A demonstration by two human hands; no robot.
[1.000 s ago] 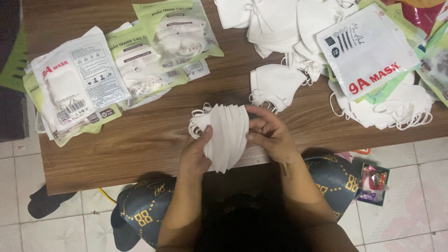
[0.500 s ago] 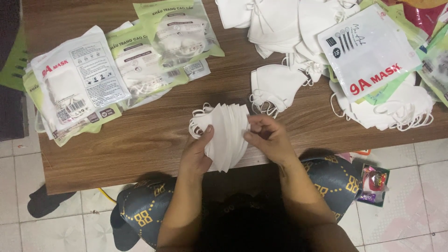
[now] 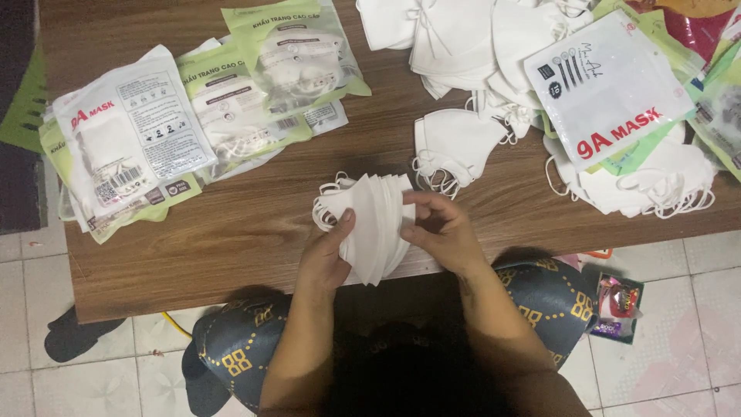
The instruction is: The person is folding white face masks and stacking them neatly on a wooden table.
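Observation:
A stack of several folded white face masks (image 3: 374,220) stands on edge near the front of the wooden table (image 3: 247,224), ear loops sticking out to the left. My left hand (image 3: 328,255) grips the stack from the left side, thumb on its face. From the right, my right hand (image 3: 440,232) pinches the stack's edge with its fingers curled. A smaller pile of white masks (image 3: 455,143) lies just behind the stack.
Sealed mask packets (image 3: 131,143) lie overlapped at the table's left, with green-edged ones (image 3: 297,54) behind. Loose white masks (image 3: 463,38) and a printed white pouch (image 3: 606,85) fill the back right. A small wrapper (image 3: 614,305) lies on the tiled floor.
Both hands have stayed on the mask stack; the right hand's fingers have shifted slightly along its edge. The stack has barely moved.

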